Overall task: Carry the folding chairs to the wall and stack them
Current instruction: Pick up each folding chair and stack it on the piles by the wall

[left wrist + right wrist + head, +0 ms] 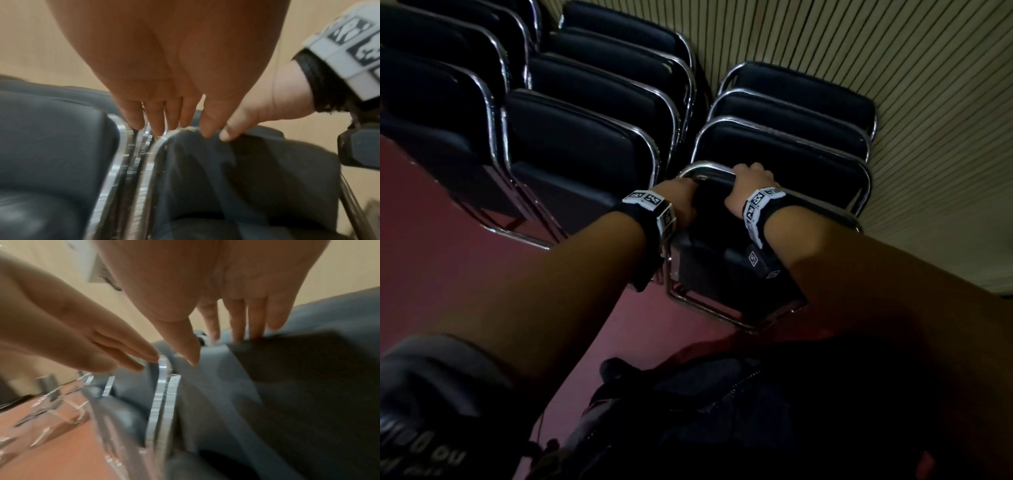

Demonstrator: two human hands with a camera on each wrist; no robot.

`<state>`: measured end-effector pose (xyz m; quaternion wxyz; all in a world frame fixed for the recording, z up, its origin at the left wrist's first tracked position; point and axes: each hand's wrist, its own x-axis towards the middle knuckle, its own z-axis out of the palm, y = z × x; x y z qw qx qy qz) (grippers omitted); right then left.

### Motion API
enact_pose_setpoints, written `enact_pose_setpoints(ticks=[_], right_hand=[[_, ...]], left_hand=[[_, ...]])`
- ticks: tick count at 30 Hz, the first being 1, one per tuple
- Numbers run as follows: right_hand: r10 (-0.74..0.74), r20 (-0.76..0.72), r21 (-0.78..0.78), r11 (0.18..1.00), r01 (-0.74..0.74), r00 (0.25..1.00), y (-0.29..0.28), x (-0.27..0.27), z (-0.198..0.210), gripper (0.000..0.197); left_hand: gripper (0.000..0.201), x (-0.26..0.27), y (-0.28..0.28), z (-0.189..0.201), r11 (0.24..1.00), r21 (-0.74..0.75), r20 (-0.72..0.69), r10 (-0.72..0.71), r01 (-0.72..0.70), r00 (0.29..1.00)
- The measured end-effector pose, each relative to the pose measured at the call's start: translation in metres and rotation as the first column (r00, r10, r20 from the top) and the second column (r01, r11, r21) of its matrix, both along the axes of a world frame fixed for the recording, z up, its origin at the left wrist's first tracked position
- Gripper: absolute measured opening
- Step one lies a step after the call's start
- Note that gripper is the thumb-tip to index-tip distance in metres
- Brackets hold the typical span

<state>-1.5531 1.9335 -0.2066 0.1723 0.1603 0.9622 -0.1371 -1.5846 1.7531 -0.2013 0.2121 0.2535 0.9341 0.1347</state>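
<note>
Head view dim, hands [753, 181] hide chair [726, 267] top

Head cam dim, wrist cams blurry

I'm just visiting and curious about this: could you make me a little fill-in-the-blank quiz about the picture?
1. Both hands, left hand and right hand, hold the top of one folded ____.
2. The chair frames are shiny ____.
3. The floor is coloured ____.
4. The stacked chairs lean against a striped ____.

Missing words: chair; metal; red; wall
</note>
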Motion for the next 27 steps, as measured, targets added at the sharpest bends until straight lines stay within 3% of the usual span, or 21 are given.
enact_pose_setpoints(ticks=[8,12,17,22,27], right_hand=[[0.143,0.023,0.065,0.987,-0.145,0.989,-0.140,-0.048,0.028,0.041],[0.231,0.055,0.094,0.967,-0.235,0.971,-0.235,-0.081,0.051,0.026],[0.387,0.064,0.073,0.918,-0.391,0.920,-0.373,-0.119,0.080,0.030],[0.586,0.014,0.049,0.809,-0.586,0.810,-0.525,-0.148,0.097,0.035],[0.776,0.034,0.088,0.625,-0.775,0.630,-0.680,-0.167,0.097,0.038]], left_hand=[[0.034,-0.032,-0.130,0.009,0.998,-0.008,0.020,0.061,-0.061,0.998],[0.038,-0.051,-0.230,0.024,0.987,0.016,0.036,0.159,-0.159,0.987],[0.032,-0.065,-0.370,0.048,0.954,0.026,-0.005,0.300,-0.300,0.954],[0.028,-0.062,-0.510,0.071,0.869,-0.007,0.000,0.495,-0.495,0.869],[0.024,-0.031,-0.649,0.076,0.678,0.066,-0.006,0.734,-0.732,0.679]])
